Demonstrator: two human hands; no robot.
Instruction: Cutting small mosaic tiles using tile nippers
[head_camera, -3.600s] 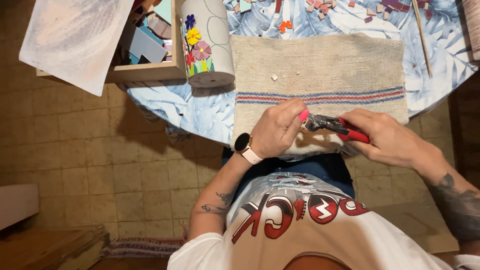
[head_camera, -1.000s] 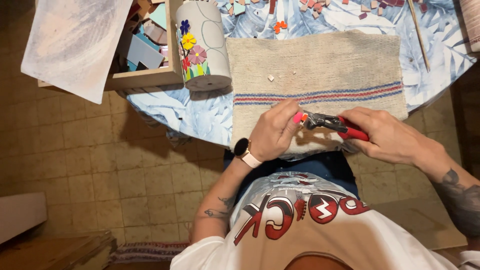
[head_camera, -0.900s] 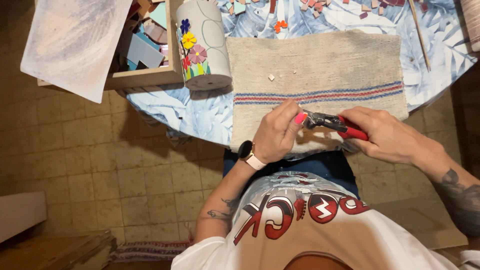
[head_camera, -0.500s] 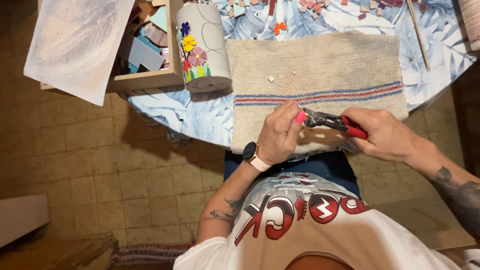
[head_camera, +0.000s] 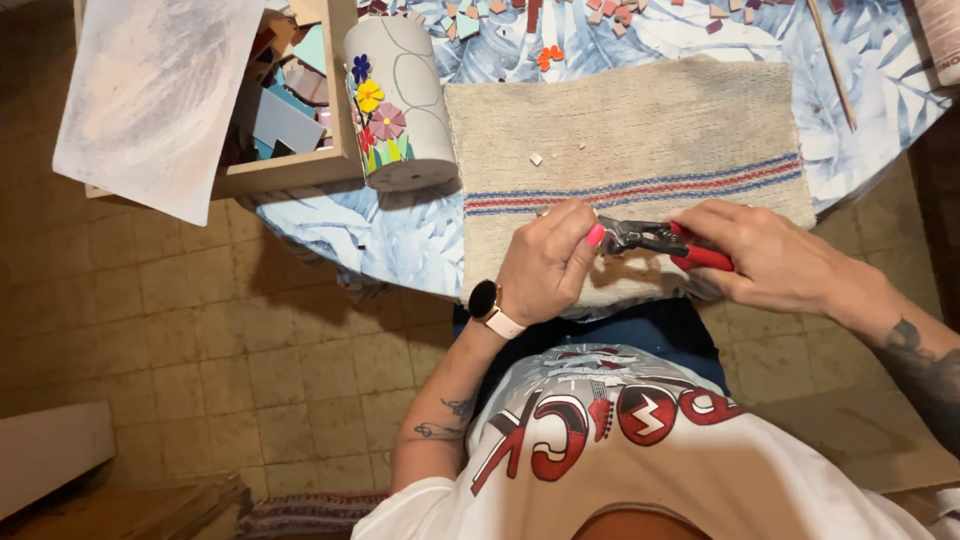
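Note:
My right hand (head_camera: 775, 262) grips red-handled tile nippers (head_camera: 660, 240) over the near edge of a beige woven cloth (head_camera: 640, 140) with red and blue stripes. The nipper jaws point left toward my left hand (head_camera: 548, 265), whose fingers pinch together right at the jaws; whatever small piece they hold is hidden by the fingers. A watch sits on my left wrist. Small pale chips (head_camera: 537, 158) lie on the cloth farther from me.
A grey cylindrical pot (head_camera: 400, 100) with mosaic flowers stands left of the cloth. Beside it is a wooden box (head_camera: 290, 170) of coloured tile pieces with a pale sheet (head_camera: 150, 95) over it. Loose mosaic bits (head_camera: 548, 55) and a thin stick (head_camera: 830, 65) lie on the blue leaf-patterned tablecloth (head_camera: 390, 235).
Both hands have stayed together at the nipper jaws near the cloth's front edge. Only the head view shifted slightly.

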